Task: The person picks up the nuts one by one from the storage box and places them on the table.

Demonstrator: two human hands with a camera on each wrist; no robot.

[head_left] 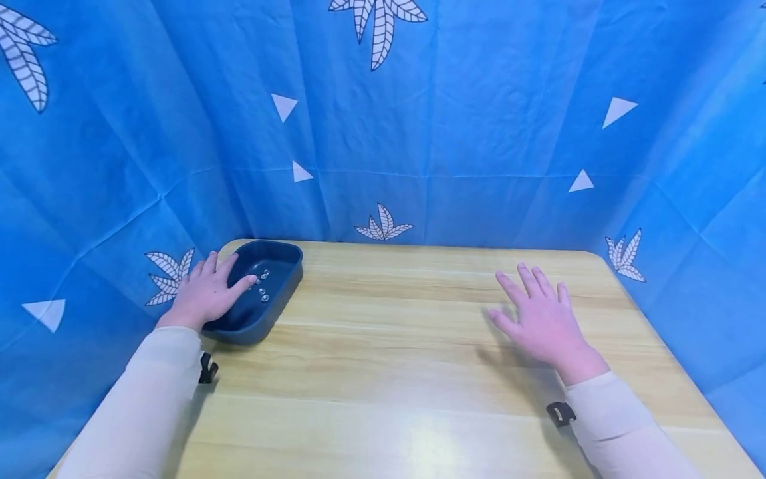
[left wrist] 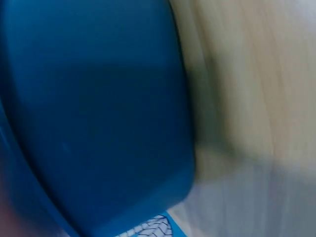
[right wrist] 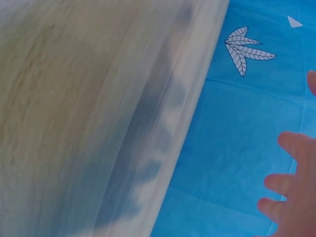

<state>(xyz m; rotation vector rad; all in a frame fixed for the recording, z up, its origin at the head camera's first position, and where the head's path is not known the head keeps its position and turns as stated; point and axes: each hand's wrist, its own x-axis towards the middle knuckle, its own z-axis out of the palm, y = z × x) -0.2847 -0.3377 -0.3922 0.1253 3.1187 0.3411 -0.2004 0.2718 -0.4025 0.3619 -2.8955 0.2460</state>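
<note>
While a dark blue tray point(head_left: 286, 297) is sitting at the table's far left corner, a handful of small clear pieces point(head_left: 264, 299) is lying loose on its floor, gathered toward the tray's right wall. I suppose they are resting in there because the raised sides are keeping such tiny things from straying over the wooden table point(head_left: 389, 319); what they are exactly, I am not able to tell from their size.

The left hand point(head_left: 209, 291) is lying across the tray's left side, palm down, fingers spread, thumb reaching out over the inside near the pieces. It is gripping nothing that I can see, and whether it is touching the rim or just hanging above it, I cannot tell. Its forearm is slanting in from the tray's near side.

Well to the right of the tray, the right hand point(head_left: 544, 322) is hovering over bare wood, a shadow falling beside it. Its fingers are fanning apart, thumb pointing back toward the tray, and it is holding nothing. Behind the tray, a blue curtain point(head_left: 479, 120) is hanging.
</note>
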